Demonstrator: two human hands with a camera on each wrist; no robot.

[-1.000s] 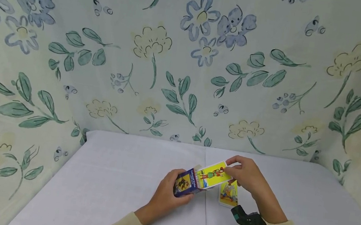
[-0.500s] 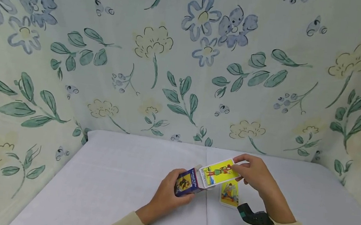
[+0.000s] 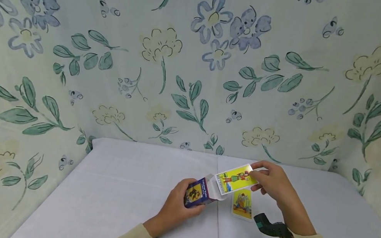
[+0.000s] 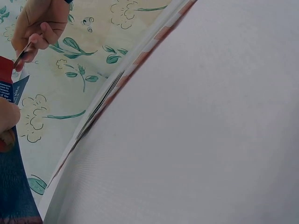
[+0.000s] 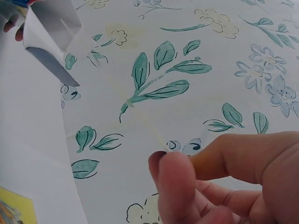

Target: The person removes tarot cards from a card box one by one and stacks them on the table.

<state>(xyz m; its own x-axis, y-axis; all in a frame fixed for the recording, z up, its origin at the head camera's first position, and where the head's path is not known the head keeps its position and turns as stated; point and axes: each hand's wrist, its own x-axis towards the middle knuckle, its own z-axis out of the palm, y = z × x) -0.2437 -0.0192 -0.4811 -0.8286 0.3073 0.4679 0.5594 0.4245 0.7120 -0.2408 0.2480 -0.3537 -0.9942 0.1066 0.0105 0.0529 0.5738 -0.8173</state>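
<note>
In the head view my left hand grips a dark blue tarot card box, its white flaps open toward the right. My right hand pinches the far right end of a yellow tarot card showing a standing figure. This card is tilted and lies just beyond the box mouth. Whether it is a single card cannot be told. Below it a second yellow card rests face up on the table. The right wrist view shows thumb and forefinger of the right hand pressed together; the card there is hard to make out.
A white cloth with a centre crease covers the table. Behind and at the sides hangs a floral curtain. Dark wrist cameras sit on both forearms, the right one close to the table card.
My right hand has drawn the yellow card out of the box, rightward and slightly up, exposing the open white flaps. My left hand and the box have stayed nearly still.
</note>
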